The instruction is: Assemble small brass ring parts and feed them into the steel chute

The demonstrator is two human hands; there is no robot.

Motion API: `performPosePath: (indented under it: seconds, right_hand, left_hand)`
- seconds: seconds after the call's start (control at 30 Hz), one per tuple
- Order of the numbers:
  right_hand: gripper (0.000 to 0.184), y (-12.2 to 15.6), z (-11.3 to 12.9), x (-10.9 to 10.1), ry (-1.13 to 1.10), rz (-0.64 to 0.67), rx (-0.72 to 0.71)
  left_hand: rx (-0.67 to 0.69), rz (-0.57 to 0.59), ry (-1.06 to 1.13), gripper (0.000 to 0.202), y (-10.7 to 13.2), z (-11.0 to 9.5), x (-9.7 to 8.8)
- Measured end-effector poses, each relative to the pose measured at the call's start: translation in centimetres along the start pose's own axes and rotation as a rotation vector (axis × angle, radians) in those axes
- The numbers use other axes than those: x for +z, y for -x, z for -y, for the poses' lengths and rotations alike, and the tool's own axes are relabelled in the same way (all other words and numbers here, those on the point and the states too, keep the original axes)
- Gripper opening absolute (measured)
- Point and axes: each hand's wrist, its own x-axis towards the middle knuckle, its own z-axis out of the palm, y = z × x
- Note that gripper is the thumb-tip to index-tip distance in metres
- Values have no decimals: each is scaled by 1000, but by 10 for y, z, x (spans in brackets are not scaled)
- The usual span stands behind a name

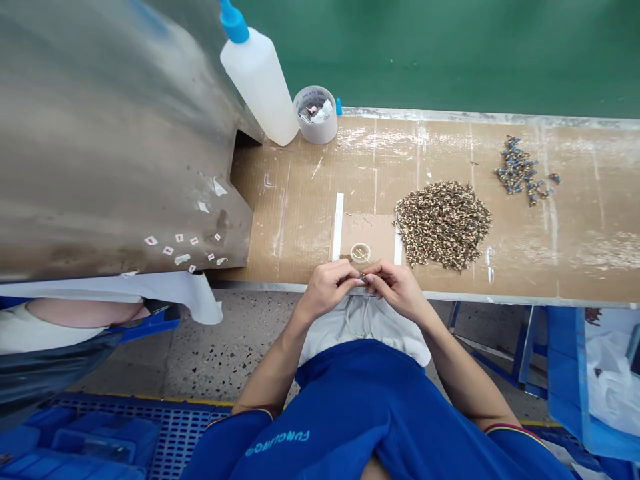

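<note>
Closely paired at the near edge of a cardboard-covered table [300,213], a worker's left hand [325,288] and right hand [397,285] meet over a small bluish part [363,277], thumb and forefinger of each pinching it between them; its finer shape is hidden by the fingertips. Just beyond, at 12 o'clock from the hands, a shallow round dish [353,255] holds a few thin, pale strips [361,253]. Farther out, between 11 and 12, a round tub [324,135] contains crumpled white scraps [325,111] and a pink bit [312,109]. A translucent white bottle [265,87] with a blue cap [234,23] stands beside it at 11 o'clock; how full it is cannot be told. Loose at 2 o'clock lies a heap of small brownish pieces [445,227], a smaller pile of bluish pieces [517,167] beyond it. Below table height at 4 o'clock, a blue bin [565,373] holds clear plastic wrapping [607,357] and dark reddish bits [593,315].
</note>
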Motion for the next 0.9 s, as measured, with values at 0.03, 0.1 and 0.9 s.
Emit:
performPosePath:
  seconds: [0.03,0.1,0.9]
  right_hand:
    - [28,0,0,1,13,-8,-5]
    - [27,0,-1,3,44,-32,-17]
    - [32,-1,-1,10,-2,-84,-1]
  left_hand:
    - [-5,-2,-3,30,0,-1,1]
    - [-20,-12,-8,28,-1,-2,2]
    - [-63,-20,-15,33,-3,-7,3]
